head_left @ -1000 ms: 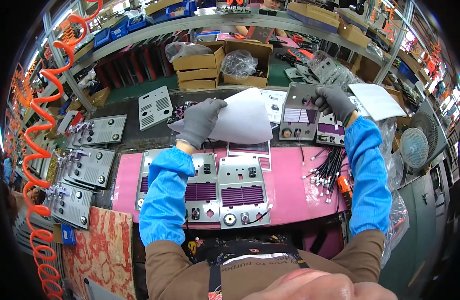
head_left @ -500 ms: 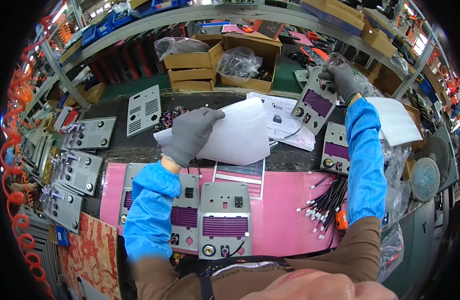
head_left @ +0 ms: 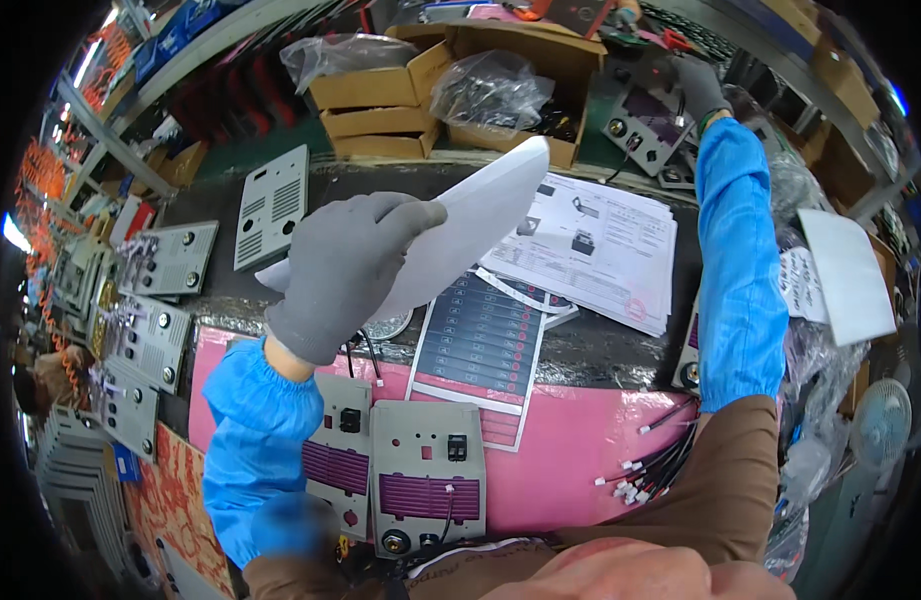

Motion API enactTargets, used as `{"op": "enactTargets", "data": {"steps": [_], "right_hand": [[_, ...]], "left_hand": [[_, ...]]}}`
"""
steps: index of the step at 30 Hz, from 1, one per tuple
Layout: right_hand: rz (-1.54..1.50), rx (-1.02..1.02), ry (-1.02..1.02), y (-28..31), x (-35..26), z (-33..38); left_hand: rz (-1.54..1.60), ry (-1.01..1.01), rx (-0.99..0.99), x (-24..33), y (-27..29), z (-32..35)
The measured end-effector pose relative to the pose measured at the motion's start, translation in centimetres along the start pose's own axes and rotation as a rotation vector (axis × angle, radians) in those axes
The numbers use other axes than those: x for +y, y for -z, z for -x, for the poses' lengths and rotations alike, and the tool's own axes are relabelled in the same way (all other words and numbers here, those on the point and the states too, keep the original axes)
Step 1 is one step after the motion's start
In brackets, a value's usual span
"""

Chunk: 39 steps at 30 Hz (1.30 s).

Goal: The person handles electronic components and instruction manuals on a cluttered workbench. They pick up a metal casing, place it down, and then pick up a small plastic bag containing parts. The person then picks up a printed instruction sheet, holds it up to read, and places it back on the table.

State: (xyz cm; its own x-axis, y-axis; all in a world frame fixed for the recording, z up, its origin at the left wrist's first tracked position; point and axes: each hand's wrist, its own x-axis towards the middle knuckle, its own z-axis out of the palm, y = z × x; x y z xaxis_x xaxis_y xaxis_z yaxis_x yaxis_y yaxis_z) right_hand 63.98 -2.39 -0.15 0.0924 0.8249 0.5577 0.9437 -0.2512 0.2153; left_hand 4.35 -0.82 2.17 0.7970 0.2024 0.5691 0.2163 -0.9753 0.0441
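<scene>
the right hand (head_left: 698,88), in a gray glove, is now much farther back than it was a second ago. the gray panel (head_left: 645,125) has gone with it: it was by the paper pile (head_left: 600,250) and is now at the far back, just right of a brown box (head_left: 525,50). the right fingers are at the panel's top end, but they are small and dark there, so i cannot tell if they are clamped on it or loose. the left hand (head_left: 355,265), gloved too, still has its thumb and fingers pinched on a white sheet (head_left: 460,240). the sheet is tipped up more now, so more of the paper pile and the dark striped card (head_left: 475,340) can be seen.

the white sheet is thin, smooth and bent in a soft curve. the gray panel is flat and hard, with a purple part in its middle and a round knob. two plates (head_left: 430,470) like it lie on the shiny pink mat (head_left: 570,450), with long thin slats over the purple. thin black wires (head_left: 670,460) with little white ends lie in a messy bunch near the right sleeve (head_left: 740,270), which is blue and wrinkly. a clear bag (head_left: 490,90), all crinkled, sits in the box.
</scene>
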Motion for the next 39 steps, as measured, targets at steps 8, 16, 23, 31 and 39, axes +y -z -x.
{"op": "enactTargets", "data": {"steps": [8, 16, 23, 31, 39], "right_hand": [[-0.344, -0.114, -0.319, -6.0, 1.6, 0.9], [-0.267, 0.027, -0.566, 2.6, -4.7, 5.7], [-1.464, -0.505, -0.825, 19.5, -14.8, 18.3], [-1.967, -0.386, -0.935, 16.9, -15.7, 28.8], [-1.726, -0.261, -1.049, 13.0, -14.7, 34.1]], "left_hand": [[-0.139, -0.009, -0.007, 2.2, 1.3, -0.3], [-0.042, -0.083, 0.11, 2.1, -1.1, -5.3], [-0.345, -0.309, 0.253, 8.7, -4.0, -8.8], [0.047, -0.689, -0.092, 16.9, -14.4, -0.7], [0.512, -0.258, -0.457, 19.1, -15.0, -1.8]]}}
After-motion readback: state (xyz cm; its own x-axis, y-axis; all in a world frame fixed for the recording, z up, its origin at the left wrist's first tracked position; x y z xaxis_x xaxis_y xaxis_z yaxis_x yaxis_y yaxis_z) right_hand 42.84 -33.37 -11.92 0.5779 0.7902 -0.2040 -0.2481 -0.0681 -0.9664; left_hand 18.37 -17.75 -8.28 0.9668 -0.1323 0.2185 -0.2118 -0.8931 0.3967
